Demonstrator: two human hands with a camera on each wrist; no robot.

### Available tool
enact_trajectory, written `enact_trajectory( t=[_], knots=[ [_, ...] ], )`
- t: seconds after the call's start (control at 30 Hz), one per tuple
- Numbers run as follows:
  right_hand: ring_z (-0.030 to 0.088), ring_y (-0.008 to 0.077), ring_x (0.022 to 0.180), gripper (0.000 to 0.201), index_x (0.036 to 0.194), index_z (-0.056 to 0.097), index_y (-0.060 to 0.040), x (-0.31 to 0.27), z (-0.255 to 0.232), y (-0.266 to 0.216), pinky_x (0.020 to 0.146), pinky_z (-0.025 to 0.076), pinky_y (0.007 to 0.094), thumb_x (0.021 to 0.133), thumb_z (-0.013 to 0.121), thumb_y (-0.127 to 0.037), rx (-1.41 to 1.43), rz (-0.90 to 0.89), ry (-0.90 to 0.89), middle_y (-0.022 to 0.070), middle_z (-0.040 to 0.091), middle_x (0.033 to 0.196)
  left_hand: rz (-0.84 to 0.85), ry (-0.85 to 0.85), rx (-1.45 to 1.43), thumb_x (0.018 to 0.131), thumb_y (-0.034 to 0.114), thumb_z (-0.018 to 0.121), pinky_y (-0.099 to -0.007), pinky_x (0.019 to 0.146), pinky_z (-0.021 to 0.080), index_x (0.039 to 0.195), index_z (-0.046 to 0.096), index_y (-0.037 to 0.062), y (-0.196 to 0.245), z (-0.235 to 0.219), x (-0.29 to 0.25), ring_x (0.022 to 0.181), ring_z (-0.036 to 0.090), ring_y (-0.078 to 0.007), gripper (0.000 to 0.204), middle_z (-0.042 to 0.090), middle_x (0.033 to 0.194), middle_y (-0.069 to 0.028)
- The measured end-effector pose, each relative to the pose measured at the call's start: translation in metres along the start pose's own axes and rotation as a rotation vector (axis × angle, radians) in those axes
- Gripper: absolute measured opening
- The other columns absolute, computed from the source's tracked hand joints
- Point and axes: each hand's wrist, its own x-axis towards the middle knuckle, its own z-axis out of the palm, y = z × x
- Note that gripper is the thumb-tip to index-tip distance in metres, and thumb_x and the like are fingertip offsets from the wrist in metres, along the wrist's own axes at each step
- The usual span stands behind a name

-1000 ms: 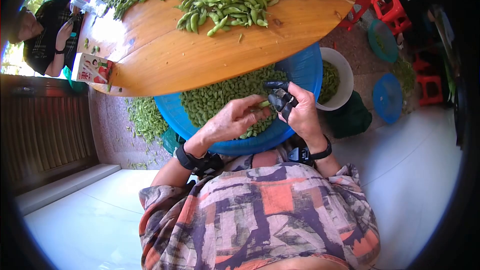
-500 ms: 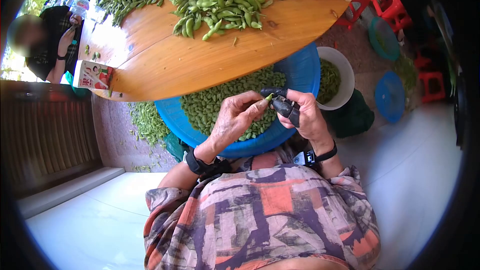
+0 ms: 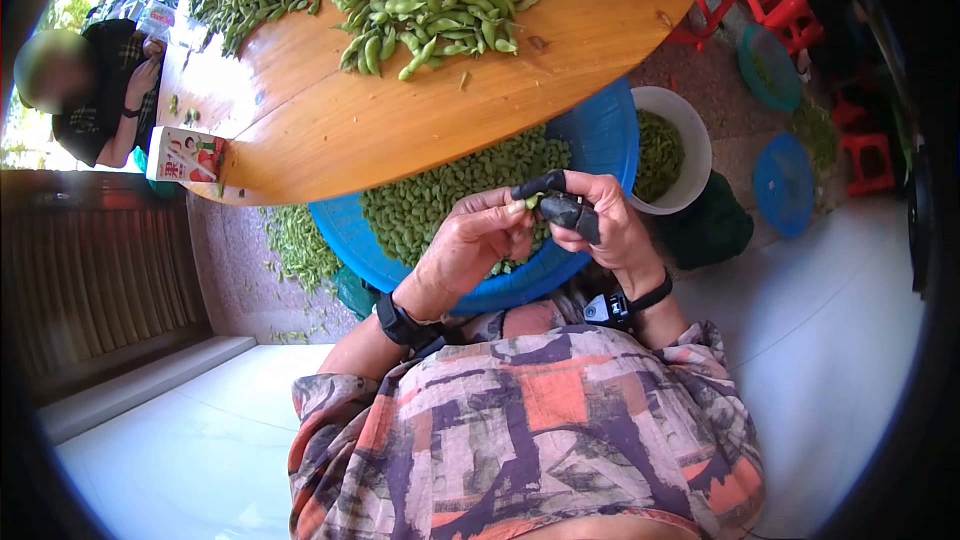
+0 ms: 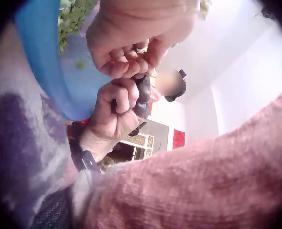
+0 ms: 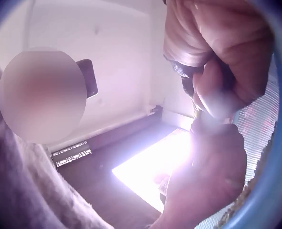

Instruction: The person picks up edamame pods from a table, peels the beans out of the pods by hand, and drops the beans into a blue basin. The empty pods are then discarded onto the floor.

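Observation:
Over a blue basin (image 3: 622, 140) of shelled green beans (image 3: 420, 215), my two hands meet at the fingertips. My left hand (image 3: 468, 245) pinches a green soybean pod (image 3: 532, 201) between thumb and finger. Black coverings wrap the thumb and index finger of my right hand (image 3: 615, 230), which grips the pod's other end. In the left wrist view, the left hand (image 4: 136, 36) is above and the right hand (image 4: 115, 109) below, fingers curled. In the right wrist view, the fingers of both hands hide most of the pod.
Unshelled pods (image 3: 430, 0) are heaped on the wooden table (image 3: 350, 120), beside a juice carton (image 3: 187, 154). A white bucket (image 3: 690, 175) stands right of the basin; empty pods (image 3: 300, 245) lie on the floor at left. Red stools (image 3: 785, 5) and another person (image 3: 110, 90) are farther off.
My left hand has brought the pod up against the black-covered right fingers, where both hands now hold it. The pod shows less between the fingertips than half a second ago.

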Motion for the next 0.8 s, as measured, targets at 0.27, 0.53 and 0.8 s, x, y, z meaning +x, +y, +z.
enact_trajectory(
  t=[0.27, 0.53, 0.8],
  knots=[
    [0.046, 0.0087, 0.063, 0.012, 0.089, 0.061, 0.0027, -0.009, 0.021, 0.008, 0.055, 0.04, 0.0289, 0.079, 0.056, 0.004, -0.727, -0.143, 0.268, 0.011, 0.05, 0.062, 0.295, 0.29, 1.365, 0.083, 0.014, 0.075, -0.0313, 0.063, 0.05, 0.09, 0.06, -0.0002, 0.016, 0.015, -0.01, 0.07, 0.062, -0.015, 0.022, 0.062, 0.077, -0.0067],
    [0.041, 0.0092, 0.061, 0.005, 0.075, 0.054, 0.0025, -0.013, 0.024, 0.003, 0.053, 0.038, 0.0311, 0.073, 0.054, 0.006, -0.601, 0.004, 0.191, 0.0136, 0.046, 0.059, 0.531, 0.109, 1.741, 0.081, 0.008, 0.071, -0.038, 0.06, 0.049, 0.091, 0.06, 0.0, 0.02, 0.015, -0.017, 0.069, 0.06, -0.0336, 0.017, 0.055, 0.077, -0.014],
    [0.051, 0.0405, 0.061, 0.017, 0.08, 0.054, 0.0027, -0.017, 0.036, 0.01, 0.055, 0.043, 0.0374, 0.065, 0.05, 0.009, -0.989, -0.286, 0.233, 0.0204, 0.051, 0.065, 0.439, 0.13, 1.507, 0.09, 0.002, 0.06, -0.0344, 0.057, 0.049, 0.099, 0.058, -0.0034, 0.007, 0.007, -0.017, 0.07, 0.063, -0.0247, 0.011, 0.052, 0.078, -0.0117]
  ],
)
